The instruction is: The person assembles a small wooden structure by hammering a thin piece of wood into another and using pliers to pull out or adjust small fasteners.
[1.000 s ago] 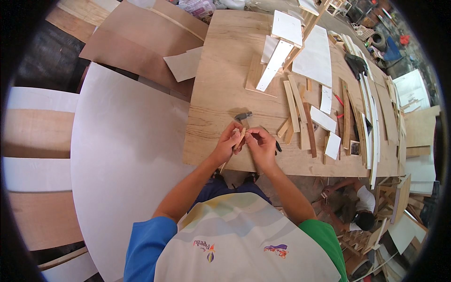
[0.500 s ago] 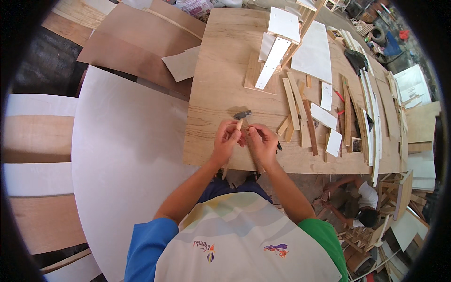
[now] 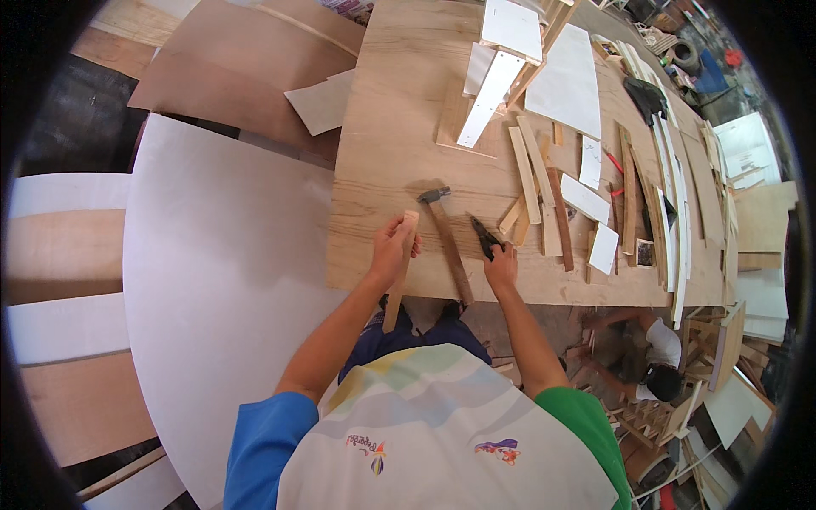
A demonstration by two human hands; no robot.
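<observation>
My left hand (image 3: pixel 394 250) is closed round a narrow wooden strip (image 3: pixel 397 299), which slants down past the near edge of the table. Just right of it a hammer (image 3: pixel 447 238) lies on the plywood, its dark head away from me and its wooden handle reaching the near edge. My right hand (image 3: pixel 501 265) has its fingers on a pair of dark-handled pliers (image 3: pixel 484 234), whose tip points away to the left. The pliers appear to rest on or just above the tabletop.
The plywood tabletop (image 3: pixel 382 127) carries a white-faced wooden frame (image 3: pixel 490 100) at the back and several wood strips (image 3: pixel 526 174) at the right. A large white panel (image 3: pixel 221 255) lies to the left. Another person (image 3: pixel 661 353) crouches low at the right, among wood scraps.
My hands, close together over the hammer before, have moved apart. The right one has gone right and taken hold of the pliers; the left still holds the wooden strip.
</observation>
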